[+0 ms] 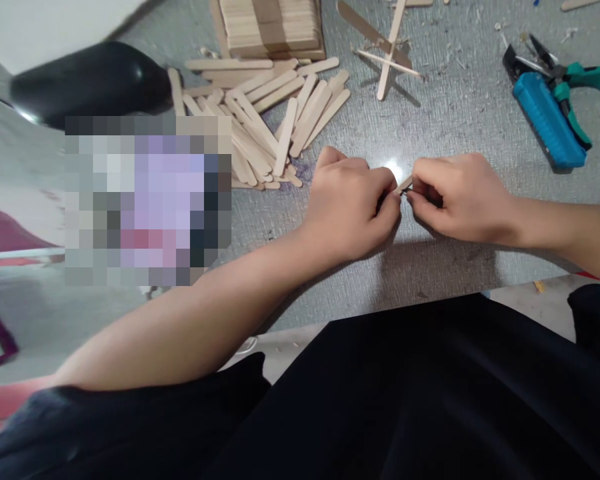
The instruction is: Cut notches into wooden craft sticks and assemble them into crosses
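Between the fingertips of both hands shows a short length of a wooden craft stick (405, 183). My left hand (353, 203) is closed in a pinch on its left end, and my right hand (457, 197) pinches the right end. Most of the stick is hidden by the fingers. Left of my left hand lies a loose pile of craft sticks (267, 120), some of them close to its knuckles. Beyond both hands sits a small piece made of crossed craft sticks (389, 57).
A banded bundle of sticks (270, 23) lies at the back. Toward the right are a blue utility knife (547, 120) and green-handled pliers (575, 87). A black rounded object (93, 83) is at the left, above a pixelated area. The grey tabletop (440, 267) ends near my body.
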The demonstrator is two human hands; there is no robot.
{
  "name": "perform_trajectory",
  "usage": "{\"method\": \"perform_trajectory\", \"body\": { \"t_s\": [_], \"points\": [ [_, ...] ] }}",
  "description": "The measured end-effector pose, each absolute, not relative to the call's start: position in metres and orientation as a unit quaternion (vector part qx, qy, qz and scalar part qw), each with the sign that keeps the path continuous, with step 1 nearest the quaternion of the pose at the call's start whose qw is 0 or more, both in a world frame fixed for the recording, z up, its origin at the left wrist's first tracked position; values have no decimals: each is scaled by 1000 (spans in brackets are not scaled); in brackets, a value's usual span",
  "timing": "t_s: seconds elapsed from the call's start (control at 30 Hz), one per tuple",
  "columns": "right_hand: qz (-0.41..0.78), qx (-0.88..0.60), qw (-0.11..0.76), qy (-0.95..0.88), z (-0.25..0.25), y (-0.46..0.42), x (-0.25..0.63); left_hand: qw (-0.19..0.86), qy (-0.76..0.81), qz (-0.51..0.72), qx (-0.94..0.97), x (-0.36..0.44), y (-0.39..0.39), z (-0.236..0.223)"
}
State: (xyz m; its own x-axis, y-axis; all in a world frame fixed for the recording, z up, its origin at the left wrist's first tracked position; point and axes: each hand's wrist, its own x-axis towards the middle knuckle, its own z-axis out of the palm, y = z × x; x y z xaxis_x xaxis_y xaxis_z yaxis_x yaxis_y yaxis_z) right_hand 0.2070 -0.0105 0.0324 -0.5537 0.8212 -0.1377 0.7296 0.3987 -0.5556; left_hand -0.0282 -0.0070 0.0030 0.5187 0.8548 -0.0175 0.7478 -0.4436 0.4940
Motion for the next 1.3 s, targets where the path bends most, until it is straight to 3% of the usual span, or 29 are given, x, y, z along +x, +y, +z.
{"method": "perform_trajectory", "body": {
  "t_s": [0.57, 1.3],
  "points": [
    [268, -465, 97, -838, 29, -12, 207, 251, 482, 128, 829, -28, -6, 1],
    [238, -467, 27, -851, 39, -17, 200, 241, 474, 132, 837, -26, -6, 1]
  ]
}}
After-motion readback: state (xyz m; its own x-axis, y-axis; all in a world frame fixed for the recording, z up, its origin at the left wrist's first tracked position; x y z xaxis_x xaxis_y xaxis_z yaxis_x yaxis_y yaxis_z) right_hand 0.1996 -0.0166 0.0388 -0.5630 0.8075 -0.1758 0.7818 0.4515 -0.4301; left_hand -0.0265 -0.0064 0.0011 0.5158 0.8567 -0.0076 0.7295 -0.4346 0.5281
